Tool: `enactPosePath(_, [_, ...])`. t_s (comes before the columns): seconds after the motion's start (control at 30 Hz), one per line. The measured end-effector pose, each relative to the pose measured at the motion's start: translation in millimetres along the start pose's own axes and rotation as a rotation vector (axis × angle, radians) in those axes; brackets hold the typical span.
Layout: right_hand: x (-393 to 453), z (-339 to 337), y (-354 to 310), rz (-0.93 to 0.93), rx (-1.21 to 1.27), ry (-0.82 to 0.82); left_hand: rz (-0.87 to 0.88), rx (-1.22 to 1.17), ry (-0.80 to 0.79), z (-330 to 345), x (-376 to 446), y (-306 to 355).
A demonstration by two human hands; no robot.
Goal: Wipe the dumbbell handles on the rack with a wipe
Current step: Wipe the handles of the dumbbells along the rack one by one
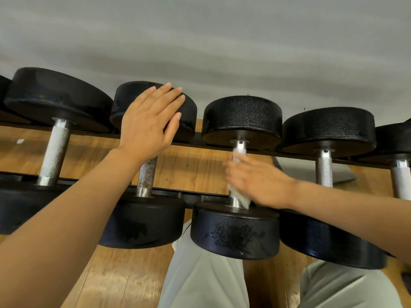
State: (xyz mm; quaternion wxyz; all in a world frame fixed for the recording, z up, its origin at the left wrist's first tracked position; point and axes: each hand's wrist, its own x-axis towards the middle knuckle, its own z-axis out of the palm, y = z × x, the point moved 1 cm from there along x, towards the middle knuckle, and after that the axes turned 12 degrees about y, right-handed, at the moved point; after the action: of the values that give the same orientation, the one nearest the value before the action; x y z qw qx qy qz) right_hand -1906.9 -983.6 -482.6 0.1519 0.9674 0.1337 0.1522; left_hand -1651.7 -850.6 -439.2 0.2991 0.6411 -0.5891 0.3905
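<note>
The right hand (pixel 259 182) wraps a white wipe (pixel 241 197) around the knurled steel dumbbell handle (pixel 239 150), whose axis runs away from the person; the flat left hand (pixel 149 123) rests on the neighbouring black weight head (pixel 189 116).

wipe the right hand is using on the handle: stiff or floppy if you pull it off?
Probably floppy: the wipe wraps round the handle under the right hand, its loose corner hanging crumpled below. Likely very light, being thin. It may drag on the handle's rough knurling.
</note>
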Motion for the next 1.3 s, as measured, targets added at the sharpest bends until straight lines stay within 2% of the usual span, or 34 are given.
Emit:
enactPosePath(0.07, [-10,-1,-8,-0.093,0.086,-0.015,0.003,-0.004,0.007,0,0,-1])
enactPosePath(0.17, [-14,3,2,-0.091,0.087,0.006,0.016,0.008,0.032,1,-1,-1])
enactPosePath(0.27, [-9,8,19,0.082,-0.039,0.042,0.023,0.012,0.041,1,-1,-1])
enactPosePath(0.43, [-10,18,12,0.300,0.012,0.142,0.015,0.012,0.043,1,-1,0])
enactPosePath(0.5, [-15,18,7,0.250,0.087,0.148,0.011,0.005,0.036,0,-1,0])
enactPosePath(0.63, [-34,16,-2,-0.107,0.269,0.021,0.006,0.002,0.028,0,0,0])
enactPosePath(0.7, [-33,17,6,-0.200,0.240,0.032,0.009,0.001,0.028,0,0,-1])
enactPosePath(0.73, [-31,18,13,-0.172,0.216,0.074,0.011,0.002,0.029,1,0,0])
enactPosePath(0.87, [-17,18,38,0.195,0.168,0.251,0.008,0.013,0.039,1,0,0])
enactPosePath(0.93, [-19,23,31,0.247,0.179,0.275,0.005,0.007,0.036,1,1,1])
enactPosePath(1.0, [-28,23,19,0.144,0.207,0.249,-0.002,0.013,0.036,1,1,1])
enactPosePath(1.13, [-42,23,4,-0.203,0.366,0.117,0.004,0.020,0.019,1,0,0])
enactPosePath(1.23, [-34,23,18,-0.187,0.360,0.142,0.001,0.020,0.026,2,0,1])
enactPosePath(1.3, [-30,23,32,-0.024,0.297,0.205,-0.001,0.019,0.031,2,1,1])
